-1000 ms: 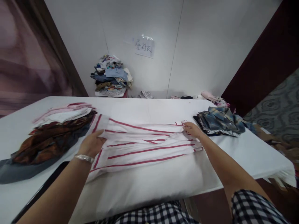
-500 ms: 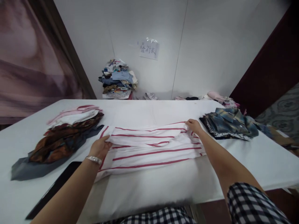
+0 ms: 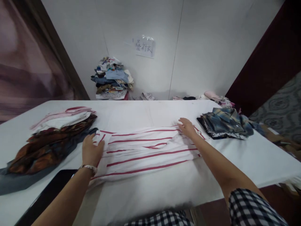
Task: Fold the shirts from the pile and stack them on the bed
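Note:
A white garment with red stripes (image 3: 145,150) lies folded into a long band across the white table (image 3: 145,110). My left hand (image 3: 91,150) rests flat on its left end, fingers spread, a silver bracelet at the wrist. My right hand (image 3: 187,127) lies palm down on its far right corner. Neither hand grips the cloth.
A pile of brown, pink and grey clothes (image 3: 49,141) sits at the table's left. Folded blue plaid clothes (image 3: 223,122) lie at the right. A heap of clothes (image 3: 113,78) stands by the back wall under a paper sign (image 3: 144,47). A dark flat object (image 3: 49,191) lies at the near left edge.
Both hands held the garment's upper fold by its ends. They have laid it down away from me and now press flat on the cloth.

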The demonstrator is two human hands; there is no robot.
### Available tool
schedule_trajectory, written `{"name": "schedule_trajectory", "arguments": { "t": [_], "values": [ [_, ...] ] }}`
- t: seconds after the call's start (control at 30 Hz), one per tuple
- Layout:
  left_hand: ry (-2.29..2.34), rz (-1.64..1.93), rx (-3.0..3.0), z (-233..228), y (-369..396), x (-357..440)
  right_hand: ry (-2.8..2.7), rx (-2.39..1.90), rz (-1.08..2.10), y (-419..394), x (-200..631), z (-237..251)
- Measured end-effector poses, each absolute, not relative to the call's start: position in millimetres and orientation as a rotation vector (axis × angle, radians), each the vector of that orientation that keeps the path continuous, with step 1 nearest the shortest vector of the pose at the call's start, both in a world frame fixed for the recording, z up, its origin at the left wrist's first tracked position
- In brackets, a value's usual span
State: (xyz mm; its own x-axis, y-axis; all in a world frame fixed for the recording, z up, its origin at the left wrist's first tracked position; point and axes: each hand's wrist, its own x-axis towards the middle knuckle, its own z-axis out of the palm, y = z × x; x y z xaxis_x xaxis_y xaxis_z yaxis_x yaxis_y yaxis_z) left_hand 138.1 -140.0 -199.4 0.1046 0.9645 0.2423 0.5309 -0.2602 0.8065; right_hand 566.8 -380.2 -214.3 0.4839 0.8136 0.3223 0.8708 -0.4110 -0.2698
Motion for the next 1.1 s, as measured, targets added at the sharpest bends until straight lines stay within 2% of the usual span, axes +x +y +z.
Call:
{"name": "schedule_trajectory", "arguments": {
  "t": [0.1, 0.27, 0.47, 0.67, 0.87, 1.1],
  "values": [
    [1.349, 0.929, 2.300, -207.6, -143.2, 143.8, -1.649, -2.306, 0.006, -386.2, 545.6, -230.5],
    [1.385, 0.290, 2.532, -221.1, -159.6, 149.9, -1.645, -2.432, 0.112, -390.6, 535.0, -250.0],
    [1.471, 0.385, 2.425, -219.0, -159.8, 140.3, -1.586, -2.376, -0.029, -385.0, 522.8, -247.7],
    [1.749, 0.436, 2.276, -203.7, -139.8, 119.6, -1.702, -2.452, -0.016, -390.1, 502.5, -274.3],
    [1.859, 0.260, 2.168, -196.2, -126.4, 119.6, -1.692, -2.412, -0.075, -391.0, 508.0, -284.7],
    [1.820, -0.035, 2.149, -193.0, -104.7, 128.6, -1.634, -2.390, 0.015, -391.9, 506.0, -280.4]
  ]
}}
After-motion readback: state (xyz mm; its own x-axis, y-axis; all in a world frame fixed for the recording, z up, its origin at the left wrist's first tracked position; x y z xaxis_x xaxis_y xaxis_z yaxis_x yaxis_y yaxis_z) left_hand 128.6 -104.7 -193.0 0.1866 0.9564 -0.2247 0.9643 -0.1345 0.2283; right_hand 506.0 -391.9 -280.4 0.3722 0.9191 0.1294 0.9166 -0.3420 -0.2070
